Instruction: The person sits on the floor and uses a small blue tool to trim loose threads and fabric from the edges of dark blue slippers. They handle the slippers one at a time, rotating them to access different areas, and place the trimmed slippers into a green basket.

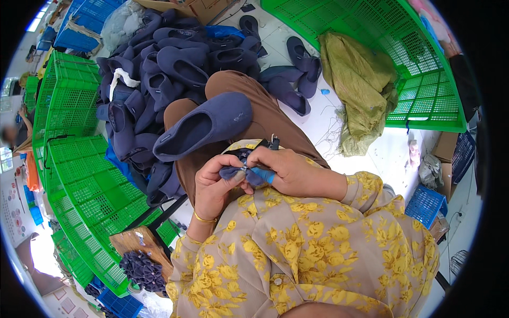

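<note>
Between my two hands, in front of my belly, is a small navy fabric piece (254, 176) with a tiny shiny bit at its middle. My left hand (214, 183) pinches one end of it, and a gold-coloured bracelet circles that wrist. My right hand (294, 174) grips the other end; a blue wrap covers one of its digits. Part of the piece is hidden behind my fingers. A navy slipper (212, 124) lies across my knees, its opening facing up, just beyond my hands.
A big heap of navy slippers (183, 66) covers the floor ahead. Green plastic crates (90, 180) stand left, another green crate (429, 100) at right. An olive sack (358, 79) lies beside it. Small gathered navy pieces (142, 271) sit by a wooden board (135, 245).
</note>
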